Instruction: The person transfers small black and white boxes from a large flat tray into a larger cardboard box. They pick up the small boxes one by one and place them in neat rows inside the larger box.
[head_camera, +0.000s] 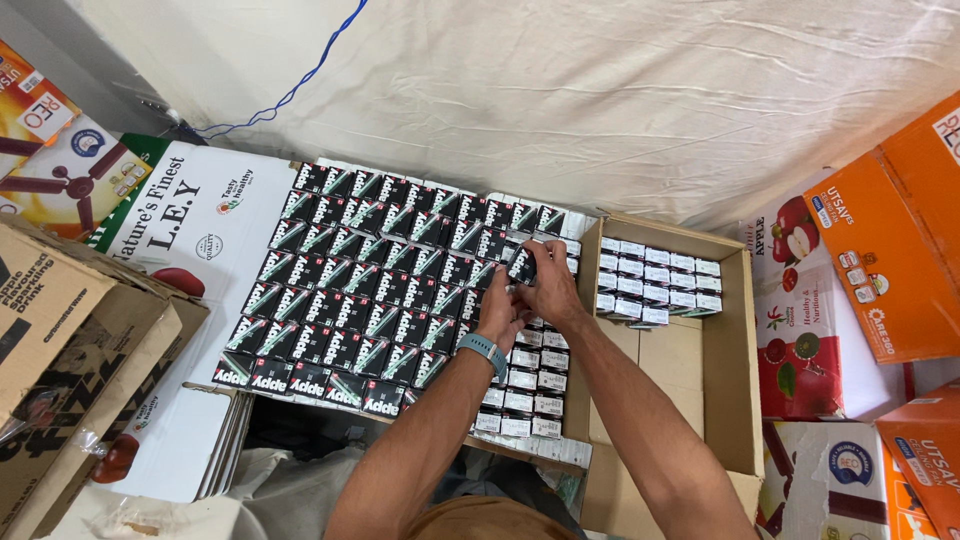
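Note:
Many small black boxes with green and white print (360, 290) stand in tight rows on a white flattened carton. At the right end of these rows both hands meet over one small black box (522, 264). My right hand (553, 286) grips that box from the right, fingers closed on it. My left hand (499, 311), with a blue-grey watch band on the wrist, pinches the same box from below left. Under the hands lie rows of small white-sided boxes (525, 385).
An open brown cardboard box (735, 340) at the right holds several small white boxes (655, 285) at its far end. Orange cartons (900, 240) stand at the far right, brown and printed cartons (60, 330) at the left. A white cloth (560, 90) with a blue cord covers the back.

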